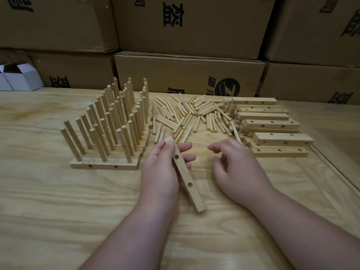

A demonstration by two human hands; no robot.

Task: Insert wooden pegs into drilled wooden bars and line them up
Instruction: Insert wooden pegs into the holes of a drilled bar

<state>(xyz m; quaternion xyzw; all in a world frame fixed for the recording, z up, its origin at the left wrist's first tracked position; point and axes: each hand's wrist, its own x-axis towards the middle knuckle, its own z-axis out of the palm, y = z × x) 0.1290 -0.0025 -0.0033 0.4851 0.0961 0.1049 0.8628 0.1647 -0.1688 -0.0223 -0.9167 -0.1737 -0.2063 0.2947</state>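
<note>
Left hand (pixel 161 168) pinches an empty drilled bar (pixel 185 176) just right of the pegged bars (pixel 105 164); right hand (pixel 233 168) hangs loose, empty. Sloppy grab could scatter the loose pegs (pixel 194 115).

A storeroom or small packing workshop: stacked brown cardboard cartons (pixel 187 26) printed with black characters wall in the pale wood-grain worktop (pixel 48 201), where a heap of loose wooden pegs (pixel 194 114) lies beside small white folded boxes (pixel 21 76).

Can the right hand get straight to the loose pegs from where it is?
Probably yes. The right hand is empty, fingers loosely curled, and the loose pegs lie just beyond it on the table with nothing between.
</note>
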